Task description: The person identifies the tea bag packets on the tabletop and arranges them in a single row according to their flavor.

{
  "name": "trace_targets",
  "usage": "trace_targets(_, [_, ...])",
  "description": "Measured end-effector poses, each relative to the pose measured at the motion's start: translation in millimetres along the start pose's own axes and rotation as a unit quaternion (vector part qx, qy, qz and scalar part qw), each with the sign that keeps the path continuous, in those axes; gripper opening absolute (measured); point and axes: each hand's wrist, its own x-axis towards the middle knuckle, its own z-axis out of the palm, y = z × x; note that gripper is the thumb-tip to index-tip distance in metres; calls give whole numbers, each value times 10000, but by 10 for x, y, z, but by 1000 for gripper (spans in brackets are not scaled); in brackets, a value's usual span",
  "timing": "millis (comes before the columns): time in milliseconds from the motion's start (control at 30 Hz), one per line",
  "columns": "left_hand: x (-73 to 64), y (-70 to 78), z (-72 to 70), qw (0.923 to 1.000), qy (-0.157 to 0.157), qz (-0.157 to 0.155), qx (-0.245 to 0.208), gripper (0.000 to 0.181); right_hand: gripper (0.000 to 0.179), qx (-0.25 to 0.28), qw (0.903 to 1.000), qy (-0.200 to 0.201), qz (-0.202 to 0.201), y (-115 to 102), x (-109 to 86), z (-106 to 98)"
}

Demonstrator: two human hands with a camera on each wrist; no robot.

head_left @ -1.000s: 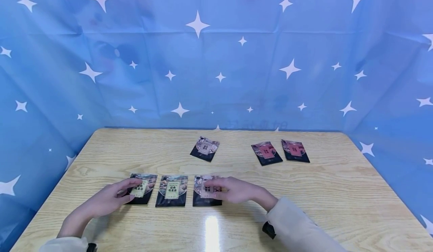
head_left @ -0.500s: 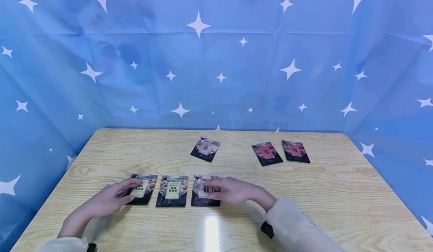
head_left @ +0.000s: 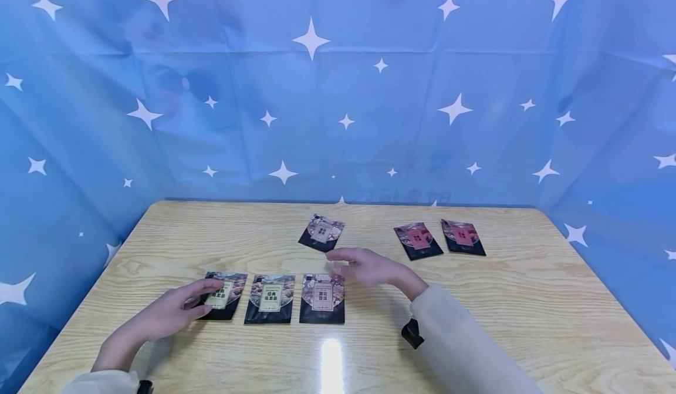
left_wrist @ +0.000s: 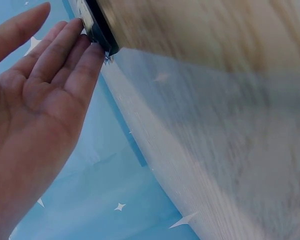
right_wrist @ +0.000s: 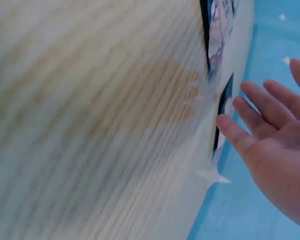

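Observation:
My left hand (head_left: 168,310) rests its relaxed fingers on the leftmost green-labelled tea packet (head_left: 227,309); in the left wrist view the fingertips (left_wrist: 94,49) lie at its edge. A second green-labelled tea packet (head_left: 270,299) lies just right of that one. Third in the row is a pale pink-labelled tea packet (head_left: 322,299), flat and fully visible. Above its upper right corner hovers my right hand (head_left: 369,266), fingers extended and holding nothing. Just beyond its fingertips lies another pale pink-labelled packet (head_left: 321,232), set at a slant.
Two red-labelled packets (head_left: 418,241) (head_left: 463,237) lie tilted at the back right of the wooden table (head_left: 507,323). A blue star-printed cloth (head_left: 338,88) hangs behind and along the sides. Light glares off the table's front (head_left: 331,361).
My right hand has lifted off the pale pink-labelled packet in the row and moved away towards the back one. That row packet first slid slightly left. The left hand has stayed in place.

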Motion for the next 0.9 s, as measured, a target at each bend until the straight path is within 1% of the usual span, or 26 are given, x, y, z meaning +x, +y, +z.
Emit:
trace_targets(100, [1,1,2,10000,-4,15,13,43,46,183,9997,88,99,29,60,-32])
trace_targets(233, [-1,1,6,10000,-19,-65,-28,43,48,304,9993,171,145,39,127,-59])
trace_targets(367, [-3,-2,7,9999,-38,-112,-83,44,48,428,9988,170,167,33,183,-55])
trace_targets(567, [7,-10,3,9998,-16,-161,-67,44,49,308,9991,217,199,39,236,-13])
trace_targets(633, [9,-7,0,9999,-17,-146,-65,44,49,272,9989,229,293,50,240,-2])
trace_targets(767, [8,2,-4,9999,-3,-143,-51,45,49,243,9987,204,405,85,218,-3])
trace_targets(900, [3,4,-7,9999,8,-145,-29,44,49,116,9991,105,385,141,165,-41])
